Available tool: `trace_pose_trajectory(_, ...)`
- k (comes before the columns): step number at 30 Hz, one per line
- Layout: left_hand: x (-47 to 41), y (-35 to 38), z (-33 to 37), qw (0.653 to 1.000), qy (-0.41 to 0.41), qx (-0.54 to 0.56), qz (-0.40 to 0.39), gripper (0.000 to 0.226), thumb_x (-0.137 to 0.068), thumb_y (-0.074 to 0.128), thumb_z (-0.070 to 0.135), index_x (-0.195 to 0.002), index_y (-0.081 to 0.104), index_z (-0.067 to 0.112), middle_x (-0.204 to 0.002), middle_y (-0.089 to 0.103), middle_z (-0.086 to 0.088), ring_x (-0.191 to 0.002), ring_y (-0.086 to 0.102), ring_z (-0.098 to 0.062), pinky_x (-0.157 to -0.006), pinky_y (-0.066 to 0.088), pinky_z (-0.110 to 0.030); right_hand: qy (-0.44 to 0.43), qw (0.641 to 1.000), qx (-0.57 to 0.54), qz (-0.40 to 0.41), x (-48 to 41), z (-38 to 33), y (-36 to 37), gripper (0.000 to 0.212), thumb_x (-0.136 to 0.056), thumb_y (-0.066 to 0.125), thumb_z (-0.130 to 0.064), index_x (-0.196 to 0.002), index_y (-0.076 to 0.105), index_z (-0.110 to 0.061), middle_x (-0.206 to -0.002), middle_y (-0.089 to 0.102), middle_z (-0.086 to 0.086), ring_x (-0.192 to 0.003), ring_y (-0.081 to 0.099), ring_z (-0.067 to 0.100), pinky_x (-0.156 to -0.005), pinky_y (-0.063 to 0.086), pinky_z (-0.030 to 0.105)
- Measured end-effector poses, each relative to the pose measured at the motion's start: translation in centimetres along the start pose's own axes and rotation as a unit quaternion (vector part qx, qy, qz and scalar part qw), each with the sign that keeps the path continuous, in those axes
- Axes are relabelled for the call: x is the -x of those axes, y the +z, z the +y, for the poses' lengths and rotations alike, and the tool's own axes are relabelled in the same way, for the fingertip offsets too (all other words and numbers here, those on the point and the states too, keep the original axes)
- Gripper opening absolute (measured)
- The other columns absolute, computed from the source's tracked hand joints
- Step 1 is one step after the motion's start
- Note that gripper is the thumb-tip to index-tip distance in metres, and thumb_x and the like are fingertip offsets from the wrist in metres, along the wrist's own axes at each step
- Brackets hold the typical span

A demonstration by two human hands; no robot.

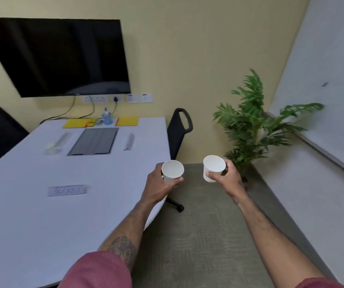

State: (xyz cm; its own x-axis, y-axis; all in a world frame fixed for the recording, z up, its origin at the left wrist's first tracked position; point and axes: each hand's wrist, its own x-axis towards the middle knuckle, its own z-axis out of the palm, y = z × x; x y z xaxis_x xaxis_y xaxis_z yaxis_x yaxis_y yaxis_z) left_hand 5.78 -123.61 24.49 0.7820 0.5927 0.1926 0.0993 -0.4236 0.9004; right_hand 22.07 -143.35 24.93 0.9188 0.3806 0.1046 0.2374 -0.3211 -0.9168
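Left cup [172, 170], right cup [213, 167] — upright, mouths up

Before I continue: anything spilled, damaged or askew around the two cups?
Nothing stands out. The left hand grips one white paper cup, the right hand a second white paper cup; both look empty and undented, no spill on the pale grey table.

Two plain white paper cups (rims round, undented), each held in the air, side by side without touching, mouths tipped toward the camera so the bare white insides show. The left cup [172, 170] is gripped by the left hand [159, 185] over the edge of the table [156, 148]. The right cup [213, 168] is gripped by the right hand [228, 179] above the carpet [198, 235].
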Motion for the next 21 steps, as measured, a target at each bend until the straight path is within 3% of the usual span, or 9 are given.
trace_pose_trajectory(11, -4.2, -7.5, -6.1, 0.986, -0.085, -0.025, 0.144, 0.077, -0.060, 0.084, 0.055, -0.125, 0.051, 0.031, -0.115, 0.063, 0.011, -0.105, 0.060, -0.010, -0.090, 0.054, -0.033, -0.016, 0.985, -0.038, -0.168, -8.8, -3.0, 12.5, 0.072, -0.071, 0.088, -0.024, -0.132, 0.049, -0.019, -0.118, 0.057, -0.003, -0.110, 0.052, 0.015, -0.086, 0.041, 0.029)
trace_pose_trajectory(17, -6.7, -13.3, -10.3, 0.967, -0.118, -0.029, 0.223, 0.076, -0.058, 0.085, 0.054, -0.122, 0.053, 0.030, -0.113, 0.064, 0.012, -0.105, 0.061, -0.010, -0.090, 0.054, -0.034, -0.037, 0.967, -0.039, -0.248, -12.5, -4.5, 22.1, 0.071, -0.066, 0.089, -0.035, -0.125, 0.049, -0.033, -0.118, 0.061, -0.009, -0.113, 0.057, 0.014, -0.093, 0.048, 0.032)
trace_pose_trajectory(21, -7.5, -17.3, -12.7, 0.955, -0.138, -0.037, 0.261, 0.079, -0.055, 0.083, 0.059, -0.122, 0.053, 0.030, -0.114, 0.064, 0.012, -0.106, 0.061, -0.010, -0.090, 0.055, -0.034, -0.051, 0.954, -0.037, -0.294, -13.4, -6.0, 28.0, 0.070, -0.070, 0.087, -0.035, -0.128, 0.047, -0.031, -0.120, 0.059, -0.008, -0.113, 0.055, 0.013, -0.091, 0.046, 0.030)
